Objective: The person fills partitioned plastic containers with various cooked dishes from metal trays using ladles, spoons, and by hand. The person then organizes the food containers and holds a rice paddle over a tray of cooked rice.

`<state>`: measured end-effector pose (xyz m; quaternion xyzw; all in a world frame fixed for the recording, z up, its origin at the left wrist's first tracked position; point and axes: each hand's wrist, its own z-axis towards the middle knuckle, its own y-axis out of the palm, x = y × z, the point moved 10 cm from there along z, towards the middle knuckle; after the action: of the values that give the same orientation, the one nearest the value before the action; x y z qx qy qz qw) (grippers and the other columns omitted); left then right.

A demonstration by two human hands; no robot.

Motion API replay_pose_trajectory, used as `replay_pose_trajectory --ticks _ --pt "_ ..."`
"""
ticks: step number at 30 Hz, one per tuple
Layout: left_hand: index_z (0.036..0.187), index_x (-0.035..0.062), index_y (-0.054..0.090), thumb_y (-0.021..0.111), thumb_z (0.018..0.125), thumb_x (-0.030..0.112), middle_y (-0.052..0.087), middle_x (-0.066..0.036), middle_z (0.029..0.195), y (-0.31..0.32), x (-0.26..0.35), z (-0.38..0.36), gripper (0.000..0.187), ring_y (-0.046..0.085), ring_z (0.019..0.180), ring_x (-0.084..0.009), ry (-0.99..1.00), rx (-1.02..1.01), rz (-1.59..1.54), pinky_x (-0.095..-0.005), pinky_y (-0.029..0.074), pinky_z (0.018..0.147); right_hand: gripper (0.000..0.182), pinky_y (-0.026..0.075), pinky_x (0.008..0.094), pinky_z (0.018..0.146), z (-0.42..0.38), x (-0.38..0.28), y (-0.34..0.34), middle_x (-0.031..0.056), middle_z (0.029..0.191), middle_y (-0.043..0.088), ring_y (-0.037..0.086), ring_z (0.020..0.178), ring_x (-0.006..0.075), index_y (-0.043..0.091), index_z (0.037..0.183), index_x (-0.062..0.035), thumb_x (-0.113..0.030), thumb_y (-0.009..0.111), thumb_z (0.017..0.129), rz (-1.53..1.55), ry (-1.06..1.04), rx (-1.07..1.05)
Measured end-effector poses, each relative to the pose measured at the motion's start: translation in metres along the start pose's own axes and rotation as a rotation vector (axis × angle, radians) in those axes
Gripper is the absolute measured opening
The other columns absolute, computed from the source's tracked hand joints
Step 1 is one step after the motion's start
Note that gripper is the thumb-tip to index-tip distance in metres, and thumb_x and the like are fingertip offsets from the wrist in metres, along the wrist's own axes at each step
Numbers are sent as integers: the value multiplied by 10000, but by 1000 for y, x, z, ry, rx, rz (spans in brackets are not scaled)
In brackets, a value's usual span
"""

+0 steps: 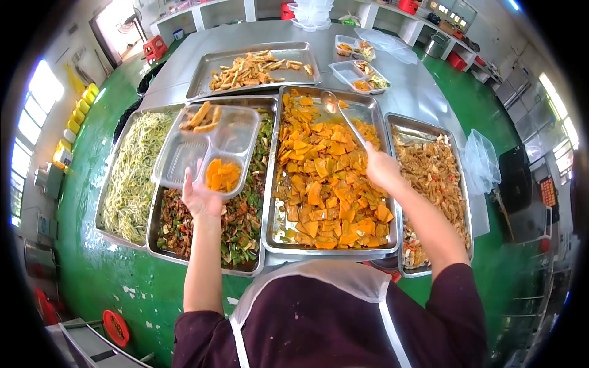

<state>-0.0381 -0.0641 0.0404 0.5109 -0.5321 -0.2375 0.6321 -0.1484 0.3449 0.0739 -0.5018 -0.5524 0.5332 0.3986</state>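
Note:
My left hand [202,195] holds a clear plastic compartment meal box [236,132] from below, over the tray of meat and green peppers [245,224]. Browned fried strips [201,118] lie in one compartment of the box, and orange pumpkin slices [223,175] in another. With its fingers closed round the handle, my right hand [383,168] grips a metal serving spoon [353,126]. The spoon's bowl is at the far end of a steel tray [270,202] heaped with cooked pumpkin pieces [322,184]. Whether the bowl carries any food is hard to make out.
Bean sprouts [136,178] fill a tray at far left; shredded food [429,178] fills one at right. Behind, another tray holds fried strips [254,69]. Two part-filled meal boxes [346,72] stand at back right. Stacked clear containers [311,13] and plastic bags [481,162] lie at the edges.

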Motion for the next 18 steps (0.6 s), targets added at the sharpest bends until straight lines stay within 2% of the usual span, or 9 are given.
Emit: replay_pose_trajectory --ticks 2,3,6,7,10,11,14,15,18 --pt "1342 8 317 670 765 338 464 -181 1310 -7 8 -3 753 425 1219 -357 13 -13 -22 -553 239 1062 501 487 455 704 19 -7 14 245 891 624 629 803 363 317 1334 65 -30 380 846 70 78 -43" --pt "1344 12 314 668 767 335 465 -184 1307 -11 11 -5 750 426 1218 -356 25 -17 -33 -553 239 1062 478 495 438 680 22 -11 23 237 908 622 626 759 341 335 1342 12 -57 378 871 87 84 -68" --pt "1345 14 311 667 767 334 467 -190 1302 -19 15 -6 751 434 1208 -358 42 19 -26 -560 257 1051 408 497 416 584 16 -34 30 212 845 610 615 678 291 390 1297 -35 -87 380 892 277 -7 -178" --pt "1343 9 311 668 766 336 467 -191 1300 -20 14 -4 752 433 1207 -360 45 23 -23 -561 261 1048 324 440 337 433 -1 -46 23 123 743 548 534 546 185 436 1229 -73 -105 385 911 549 84 -327" --pt "1319 56 353 671 765 322 459 -166 1301 -24 4 0 692 428 1211 -360 8 21 -64 -568 270 1043 280 353 245 372 -2 -48 42 37 701 456 430 490 93 442 1192 -79 -103 388 918 1313 344 -554" --pt "1308 82 373 673 765 314 455 -153 1302 -22 0 5 662 425 1213 -359 -10 11 -87 -572 272 1042 309 308 174 376 -6 -50 39 -6 705 409 361 492 39 431 1230 -97 -89 385 924 1403 383 -564" --pt "1246 173 437 677 766 282 437 -105 1301 -31 -8 18 548 417 1219 -351 35 62 -82 -584 277 1040 366 303 164 368 -16 -44 33 1 711 422 369 489 33 402 1290 -107 -72 374 927 1603 438 -542" --pt "1189 219 478 682 761 255 423 -77 1298 -31 -15 22 476 411 1227 -345 -10 57 -118 -601 278 1038 413 296 159 359 -20 -41 29 -3 705 425 368 486 32 367 1343 -113 -60 368 933 1573 427 -533" --pt "1253 209 421 684 758 248 425 -86 1303 -31 -37 40 562 407 1233 -349 -98 0 -190 -610 278 1034 460 295 169 347 -44 -34 2 -7 696 430 363 471 36 322 1391 -117 -69 382 937 1427 348 -439"
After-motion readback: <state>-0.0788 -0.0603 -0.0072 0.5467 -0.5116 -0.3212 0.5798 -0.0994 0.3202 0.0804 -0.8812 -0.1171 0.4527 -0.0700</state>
